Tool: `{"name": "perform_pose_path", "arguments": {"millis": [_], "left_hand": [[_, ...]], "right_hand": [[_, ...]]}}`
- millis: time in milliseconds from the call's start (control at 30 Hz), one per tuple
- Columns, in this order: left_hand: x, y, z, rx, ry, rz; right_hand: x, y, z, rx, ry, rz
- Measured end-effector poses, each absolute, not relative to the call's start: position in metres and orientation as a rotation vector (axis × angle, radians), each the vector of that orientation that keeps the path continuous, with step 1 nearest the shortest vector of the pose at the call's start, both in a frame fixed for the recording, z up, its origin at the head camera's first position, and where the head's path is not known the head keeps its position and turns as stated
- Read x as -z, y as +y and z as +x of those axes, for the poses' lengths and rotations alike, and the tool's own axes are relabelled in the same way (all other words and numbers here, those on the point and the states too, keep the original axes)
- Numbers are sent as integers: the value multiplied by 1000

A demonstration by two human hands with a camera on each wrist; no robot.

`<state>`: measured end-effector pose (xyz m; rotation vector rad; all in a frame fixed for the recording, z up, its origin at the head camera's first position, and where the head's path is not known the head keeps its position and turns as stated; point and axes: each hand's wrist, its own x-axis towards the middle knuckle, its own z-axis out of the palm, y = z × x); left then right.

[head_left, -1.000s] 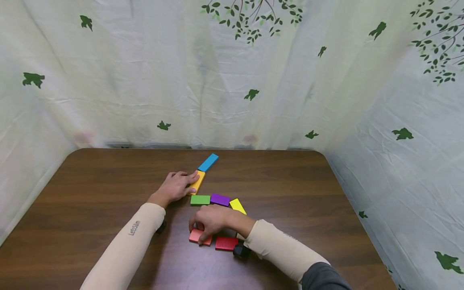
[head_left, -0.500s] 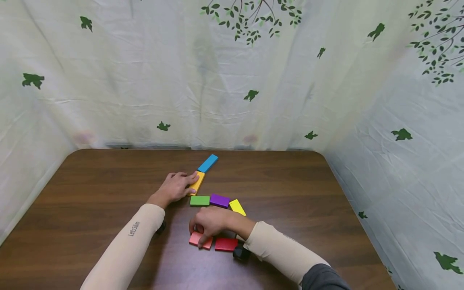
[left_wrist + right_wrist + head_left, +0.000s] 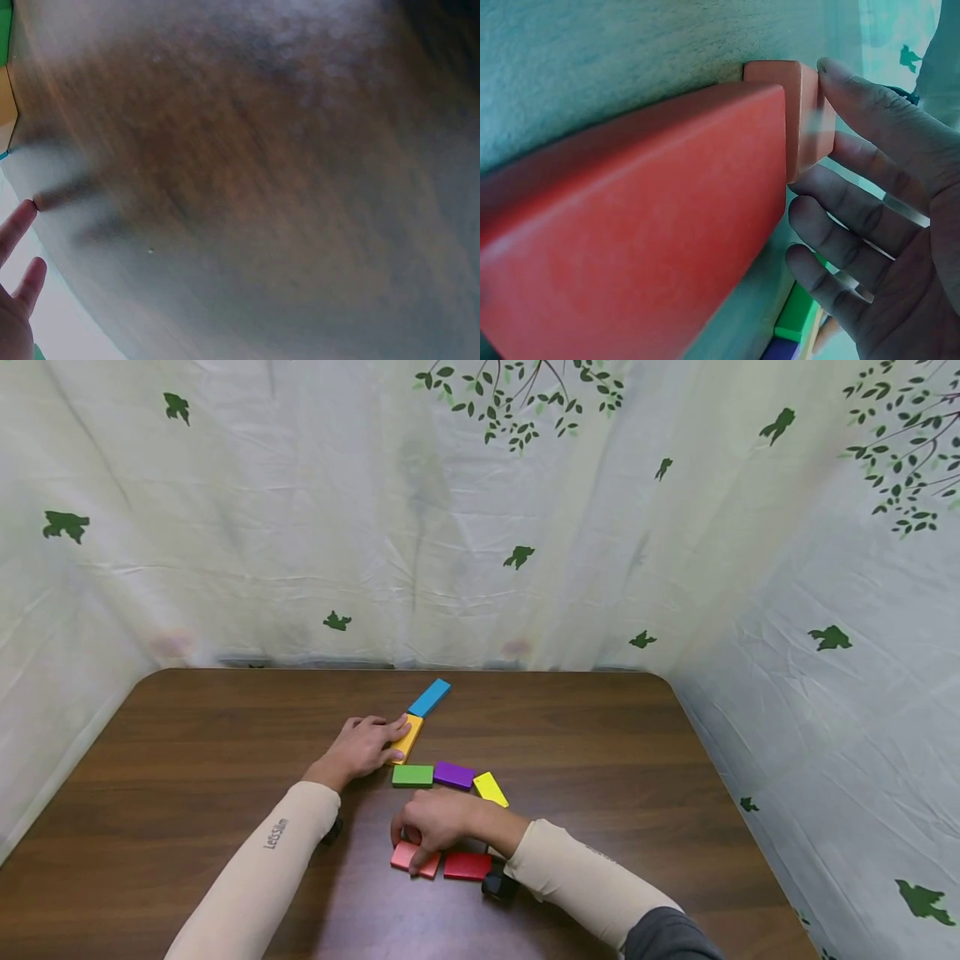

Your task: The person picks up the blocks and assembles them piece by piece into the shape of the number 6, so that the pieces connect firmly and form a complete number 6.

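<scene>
In the head view my left hand (image 3: 362, 747) rests on an orange-yellow block (image 3: 407, 742), thumb and forefinger lying over it. Two of its other fingertips (image 3: 22, 214) show at the left of the left wrist view. My right hand (image 3: 438, 818) pinches a pink block (image 3: 403, 855) between thumb and fingers, flat on the table. Just right of that block, with a narrow gap, lies a red block (image 3: 467, 865); it looms large in the right wrist view. A blue block (image 3: 430, 697) touches the far end of the orange-yellow one.
Between the hands, green (image 3: 412, 776), purple (image 3: 453, 775) and yellow (image 3: 491, 789) blocks form a curving row. Part of it lies behind my right wrist, which wears a black camera (image 3: 498, 883). The brown table (image 3: 600, 743) ends at a white curtain (image 3: 300, 527).
Hardly anything differs. The pink block's near edge has shifted very slightly toward me under my right hand; the left hand keeps its place on the orange-yellow block.
</scene>
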<state>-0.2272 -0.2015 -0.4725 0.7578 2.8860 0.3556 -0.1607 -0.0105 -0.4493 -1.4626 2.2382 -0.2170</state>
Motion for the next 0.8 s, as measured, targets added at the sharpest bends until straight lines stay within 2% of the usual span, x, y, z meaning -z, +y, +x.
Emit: {"name": "perform_pose_path", "arguments": {"millis": [800], "left_hand": [[472, -203, -227, -346, 2892, 764]], "right_hand": [[454, -5, -161, 240, 2252, -1474]]}}
